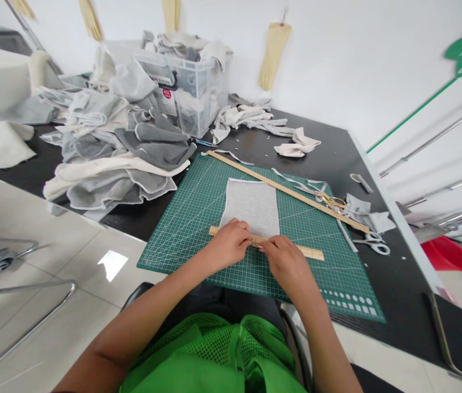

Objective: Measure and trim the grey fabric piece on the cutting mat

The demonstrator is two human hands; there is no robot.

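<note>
A light grey piece of fabric (251,204) lies flat on the green cutting mat (190,218). Across its near edge rests a short wooden ruler (311,252). My left hand (231,243) is closed over the ruler's middle, fingers curled at the fabric's edge. Close beside it, my right hand (290,265) pinches at the ruler, its fingertips nearly meeting the left ones. What lies right between the fingertips is mostly hidden. Beyond the fabric, a long wooden ruler (288,191) slants over the mat.
Scissors (374,244) and gold-handled scissors (331,201) lie at the right among fabric scraps (364,210). A heap of grey and cream cloth (120,142) fills the left. Behind it stands a clear plastic bin (192,93). A blue pen-like cutter (205,143) lies near the mat.
</note>
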